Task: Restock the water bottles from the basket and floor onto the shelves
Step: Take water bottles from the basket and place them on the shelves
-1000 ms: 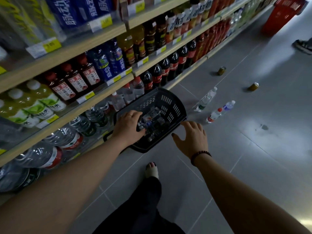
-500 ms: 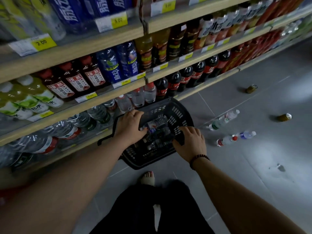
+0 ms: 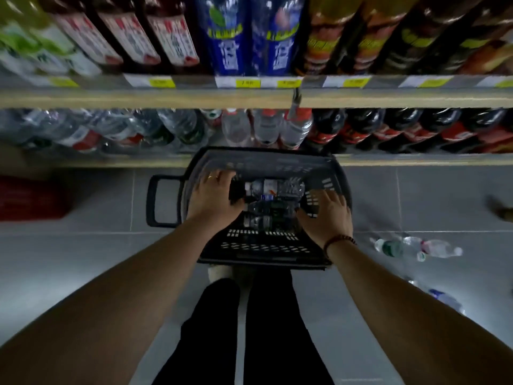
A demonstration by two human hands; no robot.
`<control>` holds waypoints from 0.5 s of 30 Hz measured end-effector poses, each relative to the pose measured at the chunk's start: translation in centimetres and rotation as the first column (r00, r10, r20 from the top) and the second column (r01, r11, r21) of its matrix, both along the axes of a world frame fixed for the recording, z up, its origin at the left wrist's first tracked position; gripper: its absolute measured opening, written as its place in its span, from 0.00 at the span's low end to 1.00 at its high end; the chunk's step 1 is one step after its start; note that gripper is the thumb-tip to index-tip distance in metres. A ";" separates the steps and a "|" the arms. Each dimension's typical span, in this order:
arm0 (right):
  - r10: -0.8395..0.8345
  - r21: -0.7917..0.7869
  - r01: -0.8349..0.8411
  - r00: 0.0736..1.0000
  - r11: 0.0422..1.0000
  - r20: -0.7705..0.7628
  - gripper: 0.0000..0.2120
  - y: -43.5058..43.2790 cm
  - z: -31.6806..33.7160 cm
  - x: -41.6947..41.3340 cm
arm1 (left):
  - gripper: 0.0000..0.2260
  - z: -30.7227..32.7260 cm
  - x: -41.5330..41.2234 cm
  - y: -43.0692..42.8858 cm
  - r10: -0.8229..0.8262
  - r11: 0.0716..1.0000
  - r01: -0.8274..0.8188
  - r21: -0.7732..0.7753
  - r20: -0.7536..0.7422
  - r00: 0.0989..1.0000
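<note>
- Water bottles [image 3: 270,190] lie heaped on their sides in the bottom of the dark basket [image 3: 266,247]. The basket sits on the grey tiled floor [image 3: 97,254], pushed up against the lowest shelf [image 3: 111,162].
- My left grip [image 3: 212,198] is down inside the basket at its left end, knuckles up. Its fingers bend downward and the thumb is set against the end of the heap.
- Blur keeps me from telling whether that grip has closed round a bottle or only rests there.
- My right grip [image 3: 326,215] is at the basket's right end, released and holding nothing. Its fingers are spread along the slotted inner wall and the thumb is just beside the bottles.
- The heap lies between my two grips.
- The basket's handle [image 3: 159,201] sticks out to the left, and neither grip touches it.
- A bead bracelet [image 3: 340,240] circles my right wrist, which is over the basket's near right corner.
- Loose bottles [image 3: 437,249] lie on the floor to my right, well apart from the basket.
- On the lowest shelf just behind the basket are clear red-capped bottles [image 3: 266,129], with cola bottles [image 3: 388,132] beside them on the right.
</note>
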State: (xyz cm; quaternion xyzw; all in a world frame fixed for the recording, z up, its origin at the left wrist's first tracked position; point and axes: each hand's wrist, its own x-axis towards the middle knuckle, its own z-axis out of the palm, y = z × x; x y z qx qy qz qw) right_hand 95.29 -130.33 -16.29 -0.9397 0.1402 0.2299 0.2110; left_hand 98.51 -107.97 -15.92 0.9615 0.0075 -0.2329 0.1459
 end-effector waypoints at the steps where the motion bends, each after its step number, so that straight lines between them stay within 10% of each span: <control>1: 0.003 0.003 -0.003 1.000 1.000 -0.008 0.25 -0.1 -1.7 0.5 | 0.29 -1.6 -0.1 -0.2 0.024 1.000 -0.024 -0.002 -0.016 1.000; 15: 0.135 0.088 -0.126 0.985 0.988 -0.107 0.25 1.4 -24.7 3.3 | 0.28 -23.8 -2.4 -1.8 0.233 0.970 -0.242 -0.022 -0.198 0.952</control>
